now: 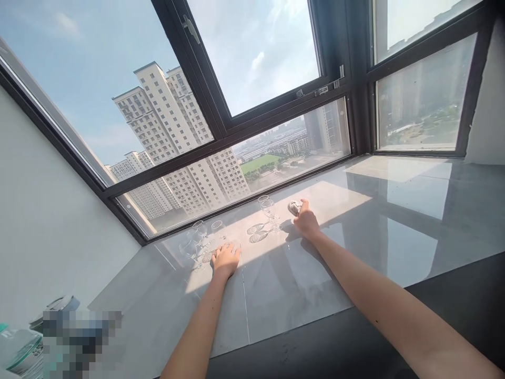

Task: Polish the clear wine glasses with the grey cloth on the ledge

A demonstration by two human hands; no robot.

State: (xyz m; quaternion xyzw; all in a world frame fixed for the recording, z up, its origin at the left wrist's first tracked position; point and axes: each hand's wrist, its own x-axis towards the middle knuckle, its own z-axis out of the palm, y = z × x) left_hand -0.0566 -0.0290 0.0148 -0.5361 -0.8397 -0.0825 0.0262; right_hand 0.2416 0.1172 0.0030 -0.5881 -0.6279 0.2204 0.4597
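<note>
My left hand [226, 258] is low over the tiled window sill [284, 284], its fingers stretched forward. Close to its fingertips stand several clear stemmed glasses, among them a stemmed glass [188, 248] at the left and another glass [217, 227] nearer the window. Whether the hand touches any glass is hard to see. Further right, my right hand [307, 220] is closed around a small crumpled greyish-white cloth [294, 207]. Between the hands, another pair of clear stemmed glasses, including a front one [268, 207], casts shadows on the sunlit tile.
Dark-framed windows [221, 139] rise behind the glasses, with tall buildings outside. A white wall [51, 210] bounds the left side. Plastic containers [23, 350] sit at the lower left, partly blurred out. The sill's front edge [288, 332] drops to a dark face.
</note>
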